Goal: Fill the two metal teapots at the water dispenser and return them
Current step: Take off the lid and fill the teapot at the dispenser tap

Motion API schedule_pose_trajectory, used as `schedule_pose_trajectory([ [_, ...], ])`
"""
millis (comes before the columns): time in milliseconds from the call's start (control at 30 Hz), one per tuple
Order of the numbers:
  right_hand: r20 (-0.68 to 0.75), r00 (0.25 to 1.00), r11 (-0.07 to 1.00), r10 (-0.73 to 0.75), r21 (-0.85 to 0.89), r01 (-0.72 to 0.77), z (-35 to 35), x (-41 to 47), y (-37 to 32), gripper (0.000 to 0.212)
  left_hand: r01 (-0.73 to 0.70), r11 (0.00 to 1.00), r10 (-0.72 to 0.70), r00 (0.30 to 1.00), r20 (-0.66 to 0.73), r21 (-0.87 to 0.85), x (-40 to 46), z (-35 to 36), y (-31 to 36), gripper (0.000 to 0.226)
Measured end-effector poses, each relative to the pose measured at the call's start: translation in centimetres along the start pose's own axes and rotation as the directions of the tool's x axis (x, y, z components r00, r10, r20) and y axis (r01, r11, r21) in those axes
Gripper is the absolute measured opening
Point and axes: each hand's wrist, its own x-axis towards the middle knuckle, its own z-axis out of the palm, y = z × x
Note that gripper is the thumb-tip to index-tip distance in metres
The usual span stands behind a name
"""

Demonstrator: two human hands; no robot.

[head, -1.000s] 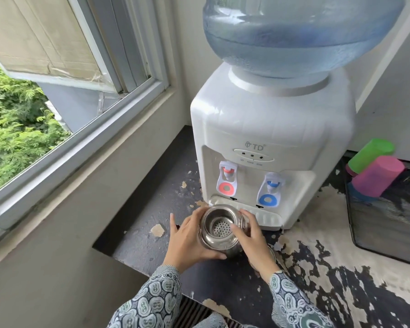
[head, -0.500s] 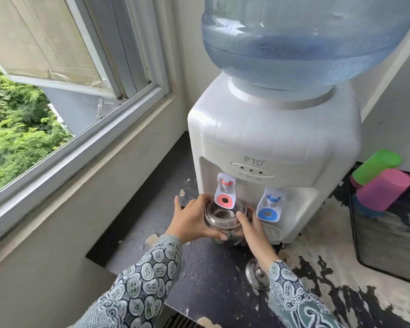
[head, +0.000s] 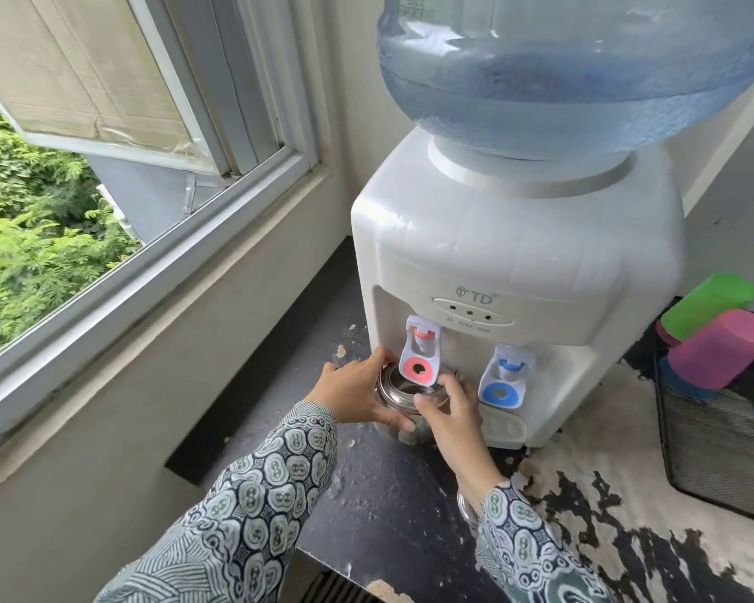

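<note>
Left hand: the left hand [head: 352, 391] curls around the near and left side of a metal teapot [head: 399, 391], thumb across its lower front, fingers over the rim at the back.
Right hand: the right hand [head: 451, 409] grips the teapot's right side, thumb hooked on the near rim and fingers wrapped behind toward the dispenser.
Teapot: lid off, mouth open upward, held between both hands directly beneath the red tap [head: 419, 356]; whether its base touches the table [head: 379, 493] cannot be told.
Dispenser: a white water dispenser [head: 510, 263] stands on the table in the corner by the window [head: 118, 137], a large blue bottle [head: 575, 67] inverted on top; the blue tap [head: 503, 380] hangs to the right of the red one.
Second metal piece: a shiny metal edge [head: 464, 507] shows just beside the right wrist, mostly hidden by the patterned sleeve [head: 523, 550].
Right of the dispenser: green cup [head: 710, 300] and pink cup [head: 723, 348] lie tilted on a black mesh tray [head: 723, 441].
</note>
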Motion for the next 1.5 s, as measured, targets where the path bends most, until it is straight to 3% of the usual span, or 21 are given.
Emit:
schedule_pose_trajectory([
  [200, 0.158, 0.985, 0.979, 0.074, 0.175, -0.101, -1.2, -1.5, -1.9, 0.017, 0.010, 1.000, -0.010, 1.000, -0.009, 0.018, -0.1, 0.0, 0.0, 0.100],
  [367, 0.232, 0.966, 0.934, -0.114, 0.358, 0.024, -2.8, -2.9, -4.4, 0.013, 0.020, 1.000, -0.020, 1.000, -0.006, 0.016, -0.1, 0.1, -0.1, 0.114],
  [433, 0.195, 0.969, 0.952, -0.151, 0.293, 0.090, -2.9, -2.7, -4.1, 0.015, 0.015, 1.000, -0.014, 1.000, -0.020, 0.020, -0.3, 0.0, -0.1, 0.114],
  [533, 0.078, 0.985, 0.988, -0.157, 0.029, 0.155, -2.1, -2.1, -2.0, 0.030, 0.014, 1.000, -0.014, 1.000, -0.001, 0.021, -0.4, 0.0, 0.0, 0.117],
  [633, 0.120, 0.978, 0.977, -0.169, -0.108, 0.183, -1.3, -2.2, 0.2, 0.042, 0.024, 0.999, -0.024, 1.000, -0.001, 0.033, -0.4, -0.1, 0.1, 0.119],
  [933, 0.131, 0.971, 0.972, -0.200, -0.094, 0.213, -1.7, -1.5, 1.7, 0.034, 0.043, 0.999, -0.043, 0.999, 0.016, 0.010, -0.4, -0.1, 0.2, 0.126],
  [1500, 0.150, 0.954, 0.957, -0.258, -0.093, 0.274, -2.3, -1.5, 2.3, 0.040, 0.059, 0.998, -0.059, 0.998, 0.014, 0.007, -0.5, -0.1, 0.4, 0.128],
])
